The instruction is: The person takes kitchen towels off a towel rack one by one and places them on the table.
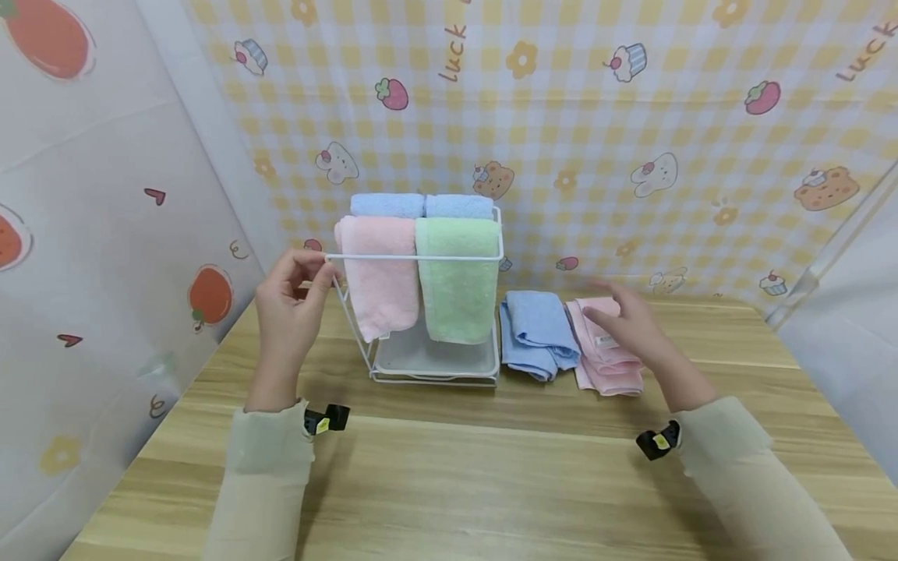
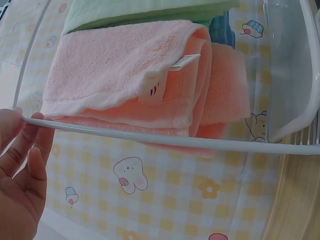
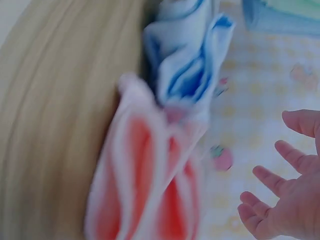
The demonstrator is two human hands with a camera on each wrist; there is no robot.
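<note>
A white wire towel rack (image 1: 379, 256) stands at the middle back of the table. My left hand (image 1: 291, 308) pinches its front left top corner between thumb and fingers; the left wrist view shows the fingertips at the end of the white bar (image 2: 150, 137). Over the rack hang a pink towel (image 1: 382, 288), a green towel (image 1: 459, 296) and, behind them, blue towels (image 1: 388, 205). My right hand (image 1: 634, 331), fingers spread and holding nothing, hovers above a folded pink towel (image 1: 610, 370) right of a folded blue towel (image 1: 540, 323).
A shallow light tray (image 1: 435, 357) sits in the base of the rack. The wooden table (image 1: 449, 483) runs back to a yellow checked cloth (image 1: 561, 117) hung as a backdrop. A white printed sheet (image 1: 119, 234) covers the left side.
</note>
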